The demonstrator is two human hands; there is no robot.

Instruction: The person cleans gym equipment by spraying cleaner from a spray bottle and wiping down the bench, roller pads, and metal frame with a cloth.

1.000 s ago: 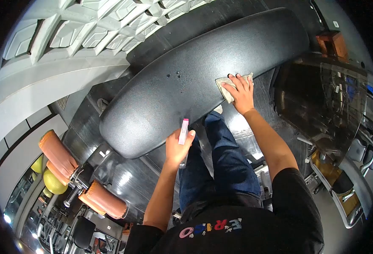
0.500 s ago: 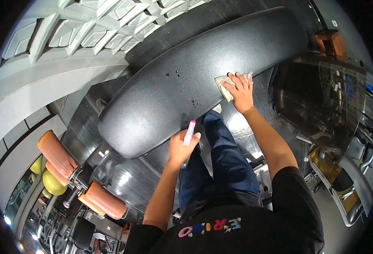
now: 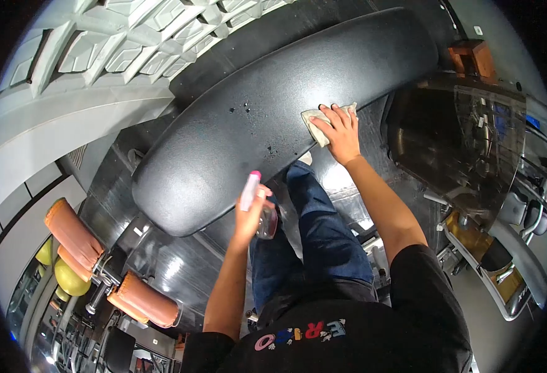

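A long black padded bench (image 3: 186,168) stretches across the middle of the view, with wet droplets on its top near the centre. My right hand (image 3: 343,133) presses a pale folded cloth (image 3: 314,127) flat against the near edge of the pad. My left hand (image 3: 246,217) is closed around a clear spray bottle (image 3: 267,224) with a white and pink spray head, held just off the bench's near side. The bottle's neck is hidden behind my fingers.
Orange-brown padded rollers (image 3: 74,230) on a metal frame stand at the left, beside yellow-green balls (image 3: 71,277). A white lattice wall (image 3: 124,43) borders the far left. Dark glossy panel (image 3: 435,143) and gym equipment (image 3: 503,273) are at the right. A wooden box (image 3: 472,60) stands behind.
My left hand has moved left and turned, so more of the clear bottle shows. The cloth and my right hand stay at about the same spot on the bench. The whole view has shifted slightly.
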